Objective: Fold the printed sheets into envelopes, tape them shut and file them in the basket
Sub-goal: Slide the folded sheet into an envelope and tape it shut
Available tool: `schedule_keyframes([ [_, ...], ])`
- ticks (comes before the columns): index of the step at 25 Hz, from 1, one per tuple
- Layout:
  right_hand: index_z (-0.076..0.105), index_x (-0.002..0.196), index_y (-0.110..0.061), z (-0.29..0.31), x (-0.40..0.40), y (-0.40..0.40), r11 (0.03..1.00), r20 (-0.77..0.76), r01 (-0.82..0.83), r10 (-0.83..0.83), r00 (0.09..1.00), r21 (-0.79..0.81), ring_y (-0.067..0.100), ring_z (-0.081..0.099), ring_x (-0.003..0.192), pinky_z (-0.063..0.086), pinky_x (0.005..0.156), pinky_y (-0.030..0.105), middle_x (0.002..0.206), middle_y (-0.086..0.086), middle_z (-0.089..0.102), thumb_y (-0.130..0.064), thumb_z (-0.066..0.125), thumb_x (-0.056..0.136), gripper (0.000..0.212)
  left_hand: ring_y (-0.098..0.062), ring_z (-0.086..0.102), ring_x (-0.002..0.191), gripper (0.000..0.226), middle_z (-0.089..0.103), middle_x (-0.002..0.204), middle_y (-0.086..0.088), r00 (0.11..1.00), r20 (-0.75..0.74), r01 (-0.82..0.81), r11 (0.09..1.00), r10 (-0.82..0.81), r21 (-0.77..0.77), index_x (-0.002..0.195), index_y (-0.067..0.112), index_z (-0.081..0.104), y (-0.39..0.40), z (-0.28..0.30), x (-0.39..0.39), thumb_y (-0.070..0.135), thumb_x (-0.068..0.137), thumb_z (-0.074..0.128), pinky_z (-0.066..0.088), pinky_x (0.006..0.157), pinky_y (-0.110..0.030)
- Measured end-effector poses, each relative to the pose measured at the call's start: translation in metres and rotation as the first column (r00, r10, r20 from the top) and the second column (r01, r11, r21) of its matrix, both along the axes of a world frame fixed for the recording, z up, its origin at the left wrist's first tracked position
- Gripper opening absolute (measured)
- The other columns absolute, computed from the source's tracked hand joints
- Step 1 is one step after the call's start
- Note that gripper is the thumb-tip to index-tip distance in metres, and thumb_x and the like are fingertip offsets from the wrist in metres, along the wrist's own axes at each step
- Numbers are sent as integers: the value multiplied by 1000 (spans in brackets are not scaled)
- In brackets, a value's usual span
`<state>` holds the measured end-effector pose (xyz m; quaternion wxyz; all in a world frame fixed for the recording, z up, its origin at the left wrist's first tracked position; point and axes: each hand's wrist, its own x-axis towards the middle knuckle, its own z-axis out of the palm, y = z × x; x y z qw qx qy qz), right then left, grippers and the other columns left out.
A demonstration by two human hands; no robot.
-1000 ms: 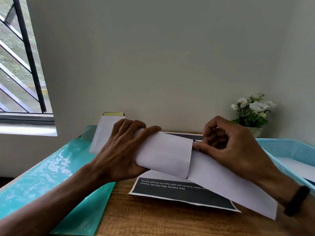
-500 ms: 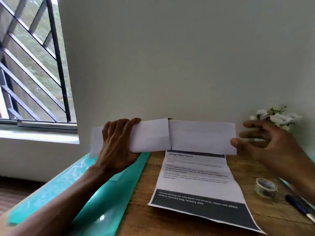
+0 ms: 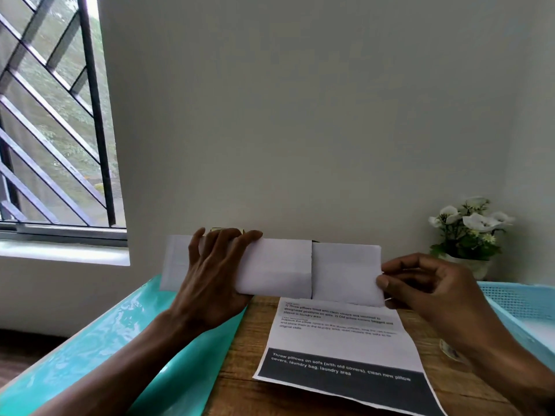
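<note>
Lying flat on desk (image 3: pixel 240 394): printed sheet (image 3: pixel 345 349), teal folder (image 3: pixel 90 349) left, blue basket (image 3: pixel 522 307) right. Folded sheet (image 3: pixel 282 271) held above; left hand (image 3: pixel 210 283) grips it, right hand (image 3: pixel 432 286) pinches its end.

A plain pale wall (image 3: pixel 300 115) rises behind the wooden table (image 3: pixel 240 394); daylight enters a barred window (image 3: pixel 54 121) at left.

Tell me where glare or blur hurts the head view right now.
Head view: window glare streaks the glossy teal folder; small text on the printed sheet is smeared, its white-on-black banner readable; the folded white paper stays evenly lit.
</note>
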<state>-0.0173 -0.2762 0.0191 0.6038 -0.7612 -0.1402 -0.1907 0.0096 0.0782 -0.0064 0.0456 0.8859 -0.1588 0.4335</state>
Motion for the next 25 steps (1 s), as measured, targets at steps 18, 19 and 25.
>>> schedule_keyframes([
  [18, 65, 123, -53, -15, -15, 23, 912, -128, -343, 322, 938, -223, -13, 60, 114, 54, 85, 9, 131, -36, 58, -66, 88, 61, 67, -31, 51, 124, 88, 57, 125, -6, 988, 117, 76, 977, -101, 198, 147, 25, 51, -61, 25, -15, 56, 67, 73, 18, 122, -66],
  [19, 66, 120, -52, -14, -15, 22, 917, -149, -337, 310, 939, -212, -14, 62, 108, 50, 77, 3, 119, -39, 63, -65, 87, 60, 64, -31, 53, 124, 88, 57, 124, -6, 988, 114, 77, 975, -103, 209, 146, 25, 52, -67, 29, -15, 58, 68, 72, 18, 122, -65],
  [25, 76, 107, -30, -7, -7, 11, 952, -109, -296, 303, 947, 83, 8, 77, 92, 61, 76, 23, 100, -12, 81, -47, 92, 65, 48, -28, 55, 121, 87, 57, 121, -1, 991, 112, 38, 948, -77, 317, 145, 29, 53, -99, 61, -19, 66, 69, 72, 18, 123, -62],
])
